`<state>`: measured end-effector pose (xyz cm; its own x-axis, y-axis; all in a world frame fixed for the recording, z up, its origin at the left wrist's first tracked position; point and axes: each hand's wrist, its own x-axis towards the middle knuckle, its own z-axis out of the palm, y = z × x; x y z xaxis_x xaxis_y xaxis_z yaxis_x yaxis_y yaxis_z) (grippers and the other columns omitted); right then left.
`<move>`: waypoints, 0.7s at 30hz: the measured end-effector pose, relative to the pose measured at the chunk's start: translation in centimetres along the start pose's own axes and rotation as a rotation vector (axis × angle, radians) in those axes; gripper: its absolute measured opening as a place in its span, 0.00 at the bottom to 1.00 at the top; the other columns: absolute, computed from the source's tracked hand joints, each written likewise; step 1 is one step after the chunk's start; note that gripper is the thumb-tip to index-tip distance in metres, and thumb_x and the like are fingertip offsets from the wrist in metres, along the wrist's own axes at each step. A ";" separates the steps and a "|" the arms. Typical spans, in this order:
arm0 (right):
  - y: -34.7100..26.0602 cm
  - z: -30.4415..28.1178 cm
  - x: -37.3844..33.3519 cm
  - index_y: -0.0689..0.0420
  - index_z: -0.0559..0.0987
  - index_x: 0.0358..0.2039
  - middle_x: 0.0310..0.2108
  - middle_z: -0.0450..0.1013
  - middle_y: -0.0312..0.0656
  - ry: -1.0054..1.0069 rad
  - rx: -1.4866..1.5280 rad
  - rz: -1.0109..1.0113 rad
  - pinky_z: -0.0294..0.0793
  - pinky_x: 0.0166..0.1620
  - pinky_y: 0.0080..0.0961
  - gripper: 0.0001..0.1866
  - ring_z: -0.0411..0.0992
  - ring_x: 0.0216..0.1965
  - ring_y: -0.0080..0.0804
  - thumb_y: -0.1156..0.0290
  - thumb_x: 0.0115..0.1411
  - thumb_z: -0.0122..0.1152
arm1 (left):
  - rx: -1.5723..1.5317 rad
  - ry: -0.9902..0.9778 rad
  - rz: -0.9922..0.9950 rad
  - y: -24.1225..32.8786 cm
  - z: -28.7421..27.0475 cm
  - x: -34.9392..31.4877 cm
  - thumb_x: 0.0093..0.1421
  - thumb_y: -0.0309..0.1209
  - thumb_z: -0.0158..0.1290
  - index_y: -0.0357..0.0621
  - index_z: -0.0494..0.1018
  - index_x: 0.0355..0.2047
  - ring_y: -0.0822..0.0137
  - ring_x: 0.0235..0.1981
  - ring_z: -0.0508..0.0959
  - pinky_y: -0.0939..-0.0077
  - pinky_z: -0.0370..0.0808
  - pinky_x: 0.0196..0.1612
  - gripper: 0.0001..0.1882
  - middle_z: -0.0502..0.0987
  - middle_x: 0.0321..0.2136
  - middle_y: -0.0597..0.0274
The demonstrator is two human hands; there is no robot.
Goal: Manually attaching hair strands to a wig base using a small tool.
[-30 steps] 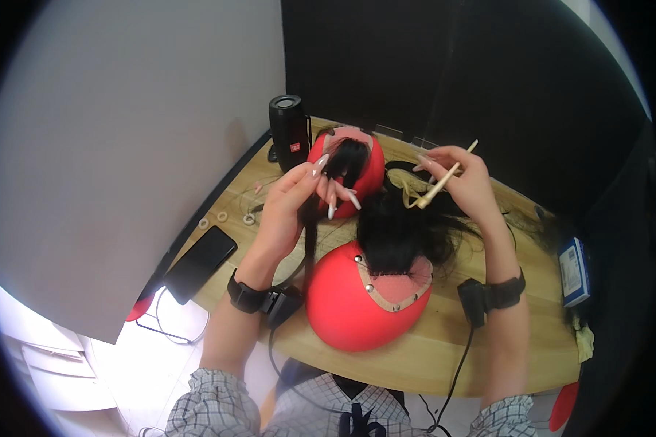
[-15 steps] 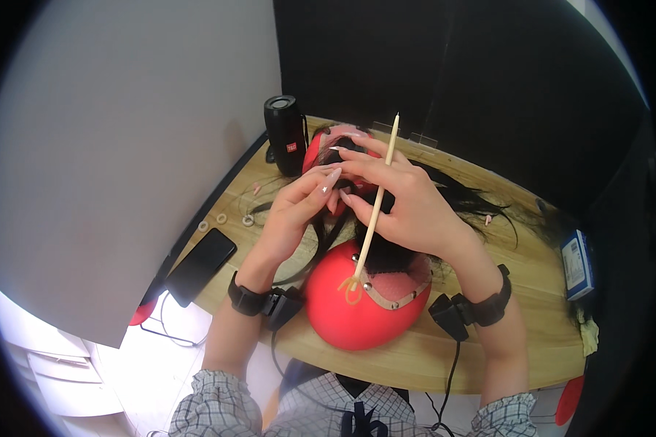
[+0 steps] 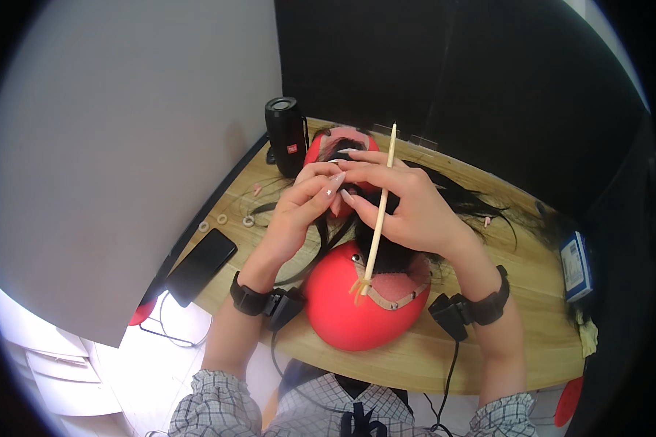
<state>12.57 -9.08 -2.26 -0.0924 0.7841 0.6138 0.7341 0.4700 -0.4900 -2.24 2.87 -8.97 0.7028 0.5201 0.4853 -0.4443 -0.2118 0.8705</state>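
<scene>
Two red, rounded forms stand on the table, a near one [image 3: 342, 313] and a far one [image 3: 315, 151] partly behind my hands. Each has pinkish mesh with a pale pinned edge. Black hair [image 3: 390, 251] hangs between them. My left hand [image 3: 299, 207] is closed, thumb and fingers pinching at dark hair. My right hand [image 3: 415, 200] meets it there, thumb and index bent toward the same spot; what lies between the fingertips is mostly hidden. A long pale stick [image 3: 377, 233] with a fine dark tip and a rubber band round its lower end rests in my right hand's grip.
A black cylindrical speaker [image 3: 286, 138] stands at the back left. A dark phone [image 3: 202, 266] and several small rings [image 3: 222, 218] lie on the left. At the right edge is a blue-and-white box [image 3: 576, 266]. Dark and grey panels wall the table. Cables hang from my wrist straps.
The stick's tip has dipped slightly, and its lower end has shifted a little right and up over the near mesh. My hands have moved only slightly, still together at the hair.
</scene>
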 end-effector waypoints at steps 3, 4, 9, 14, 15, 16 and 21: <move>0.5 0.2 0.1 0.60 0.79 0.40 0.44 0.75 0.49 -0.039 -0.029 0.005 0.70 0.52 0.35 0.12 0.69 0.53 0.45 0.77 0.53 0.61 | 0.008 -0.010 -0.010 0.0 0.0 0.1 0.66 0.38 0.44 0.40 0.72 0.23 0.75 0.45 0.65 0.79 0.62 0.47 0.18 0.64 0.44 0.65; 0.7 0.4 0.0 0.60 0.79 0.39 0.43 0.75 0.48 -0.017 -0.093 -0.010 0.70 0.52 0.35 0.11 0.70 0.52 0.45 0.77 0.54 0.60 | 0.009 -0.010 -0.009 0.0 0.0 0.0 0.66 0.38 0.44 0.40 0.72 0.23 0.75 0.45 0.65 0.79 0.62 0.47 0.18 0.64 0.44 0.65; 2.3 -0.1 0.2 0.60 0.79 0.40 0.40 0.76 0.47 0.027 -0.172 -0.008 0.73 0.47 0.32 0.10 0.73 0.47 0.44 0.77 0.56 0.59 | 0.074 0.036 0.163 -0.7 -0.4 0.1 0.64 0.38 0.46 0.41 0.72 0.23 0.71 0.49 0.63 0.81 0.62 0.46 0.16 0.60 0.47 0.63; 6.0 -1.4 -0.5 0.62 0.79 0.41 0.35 0.77 0.47 -0.063 -0.039 0.268 0.73 0.42 0.27 0.11 0.76 0.36 0.37 0.74 0.58 0.58 | -0.415 0.068 0.138 0.4 -0.2 0.2 0.63 0.31 0.42 0.36 0.71 0.22 0.63 0.48 0.69 0.74 0.61 0.53 0.15 0.65 0.49 0.55; 7.2 -1.7 -0.8 0.62 0.79 0.40 0.32 0.77 0.47 -0.069 0.101 0.396 0.72 0.41 0.27 0.11 0.75 0.35 0.35 0.73 0.58 0.58 | -0.515 0.066 0.152 0.5 -0.3 0.2 0.63 0.30 0.41 0.34 0.71 0.22 0.60 0.46 0.72 0.72 0.61 0.54 0.16 0.68 0.47 0.52; 8.4 -2.2 -1.1 0.63 0.79 0.40 0.32 0.78 0.46 -0.076 0.144 0.450 0.72 0.41 0.26 0.11 0.74 0.34 0.29 0.72 0.58 0.58 | -0.545 -0.091 0.224 0.4 -1.1 0.2 0.63 0.32 0.42 0.40 0.66 0.18 0.65 0.36 0.70 0.75 0.62 0.47 0.16 0.70 0.42 0.53; 12.0 -5.5 -3.3 0.61 0.76 0.47 0.38 0.78 0.44 0.001 -0.367 0.426 0.72 0.44 0.22 0.15 0.75 0.41 0.27 0.75 0.60 0.56 | -0.544 -0.165 0.194 0.6 -1.2 0.4 0.65 0.38 0.41 0.48 0.57 0.17 0.72 0.18 0.62 0.78 0.63 0.27 0.19 0.65 0.23 0.62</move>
<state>25.40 -8.29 -6.77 0.2644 0.8733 0.4093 0.8921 -0.0602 -0.4477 -2.92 3.93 -8.39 0.6383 0.3700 0.6751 -0.7629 0.1870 0.6188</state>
